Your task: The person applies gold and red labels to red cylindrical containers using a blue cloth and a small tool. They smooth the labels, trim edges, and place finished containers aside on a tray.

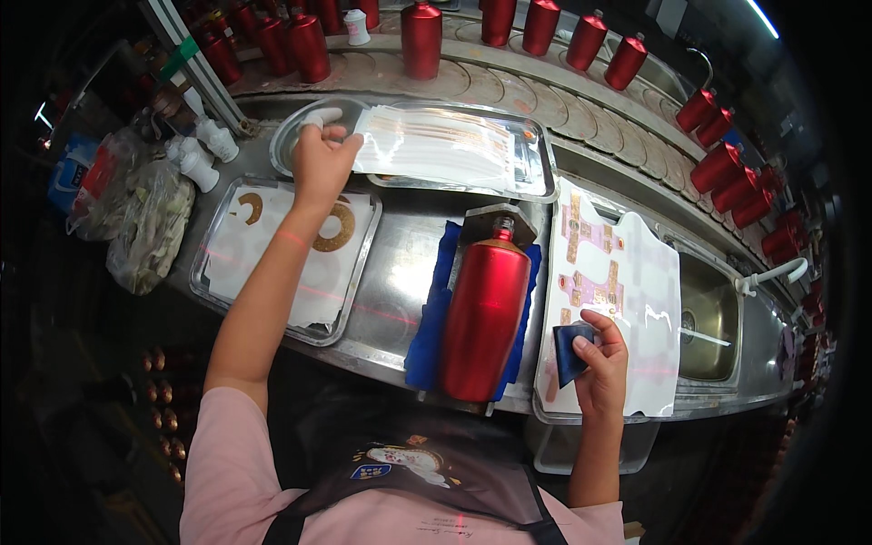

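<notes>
My left hand [324, 156] is over the far metal tray, thumb and index finger apart, with a white covering on one finger. Its thumb is beside the left edge of a stack of white decal sheets [427, 145] with gold strips; whether it touches them I cannot tell. In my right hand [599, 368] is a small dark blue flat scraper [570, 352], gripped between thumb and fingers. It is above a white sheet of pink and gold decals [595, 259] at the right. A glossy red bottle [484, 318] lies between my arms on a blue cloth [427, 341], neck pointing away.
At the left, a metal tray [338, 329] holds a white sheet with gold ring-shaped decals [334, 232]. White bottles [198, 165] and a plastic bag [150, 227] stand beyond it. Red bottles [421, 41] line a curved conveyor [472, 82] behind. A sink [713, 318] is at right.
</notes>
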### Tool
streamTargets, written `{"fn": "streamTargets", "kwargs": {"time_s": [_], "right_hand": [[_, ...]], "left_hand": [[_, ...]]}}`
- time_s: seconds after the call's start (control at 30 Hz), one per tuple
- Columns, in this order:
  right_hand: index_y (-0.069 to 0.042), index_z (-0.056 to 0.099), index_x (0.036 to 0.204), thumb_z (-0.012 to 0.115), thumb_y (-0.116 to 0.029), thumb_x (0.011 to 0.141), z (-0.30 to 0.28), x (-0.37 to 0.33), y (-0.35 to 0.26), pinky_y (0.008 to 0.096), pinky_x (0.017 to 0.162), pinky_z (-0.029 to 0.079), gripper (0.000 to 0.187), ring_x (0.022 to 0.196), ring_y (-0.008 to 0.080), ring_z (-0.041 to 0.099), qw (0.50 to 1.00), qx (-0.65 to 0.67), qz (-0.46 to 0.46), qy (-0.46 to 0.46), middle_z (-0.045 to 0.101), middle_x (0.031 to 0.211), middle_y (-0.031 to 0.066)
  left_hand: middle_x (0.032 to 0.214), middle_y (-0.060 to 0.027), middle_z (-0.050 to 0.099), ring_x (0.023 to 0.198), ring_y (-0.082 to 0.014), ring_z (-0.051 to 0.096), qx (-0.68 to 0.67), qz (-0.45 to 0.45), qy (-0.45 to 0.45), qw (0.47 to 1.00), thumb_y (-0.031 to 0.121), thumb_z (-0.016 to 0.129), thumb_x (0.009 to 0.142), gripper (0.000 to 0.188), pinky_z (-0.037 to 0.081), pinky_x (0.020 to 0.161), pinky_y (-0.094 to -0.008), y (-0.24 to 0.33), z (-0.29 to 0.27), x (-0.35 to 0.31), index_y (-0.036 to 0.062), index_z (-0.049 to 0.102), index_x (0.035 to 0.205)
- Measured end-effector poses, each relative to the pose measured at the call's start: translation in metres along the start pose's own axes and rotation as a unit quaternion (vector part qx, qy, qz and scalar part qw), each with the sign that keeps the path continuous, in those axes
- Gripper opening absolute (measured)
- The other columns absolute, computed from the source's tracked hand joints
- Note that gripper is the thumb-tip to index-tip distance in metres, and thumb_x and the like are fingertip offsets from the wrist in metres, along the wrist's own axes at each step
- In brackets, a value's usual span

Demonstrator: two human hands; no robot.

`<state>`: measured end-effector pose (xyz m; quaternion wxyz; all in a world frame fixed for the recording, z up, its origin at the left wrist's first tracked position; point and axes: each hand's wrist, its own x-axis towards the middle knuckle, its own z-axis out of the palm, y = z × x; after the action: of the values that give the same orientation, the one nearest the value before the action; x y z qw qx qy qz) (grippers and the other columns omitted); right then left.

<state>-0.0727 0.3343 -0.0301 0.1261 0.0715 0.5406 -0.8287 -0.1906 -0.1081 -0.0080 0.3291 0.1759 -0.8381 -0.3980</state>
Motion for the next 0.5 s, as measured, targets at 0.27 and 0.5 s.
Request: {"fn": "streamTargets", "kwargs": {"time_s": [0.27,0.5], "right_hand": [[0.005,0.062,0.122,0.072,0.008,0.084,0.022,0.010,0.005,0.0254,0.085,0.054,0.040,0.093,0.0144,0.065,0.999,-0.038,-0.001,-0.001,0.067,0.103,0.0094],[0.004,0.063,0.122,0.070,0.008,0.084,0.010,0.021,0.008,0.0265,0.084,0.054,0.039,0.093,0.0154,0.065,0.998,-0.058,0.010,0.032,0.066,0.103,0.0097]], "left_hand": [[0.127,-0.0262,0.066,0.119,-0.0368,0.065,0.187,-0.115,-0.092,0.971,0.040,0.090,0.063,0.086,0.051,0.100,-0.0404,-0.051,0.057,0.078,-0.0068,0.060,0.129],[0.115,-0.0238,0.071,0.110,-0.0391,0.068,0.176,-0.072,-0.100,0.977,0.014,0.074,0.073,0.050,0.053,0.095,-0.0436,-0.051,0.047,0.087,0.0021,0.065,0.121]]}}
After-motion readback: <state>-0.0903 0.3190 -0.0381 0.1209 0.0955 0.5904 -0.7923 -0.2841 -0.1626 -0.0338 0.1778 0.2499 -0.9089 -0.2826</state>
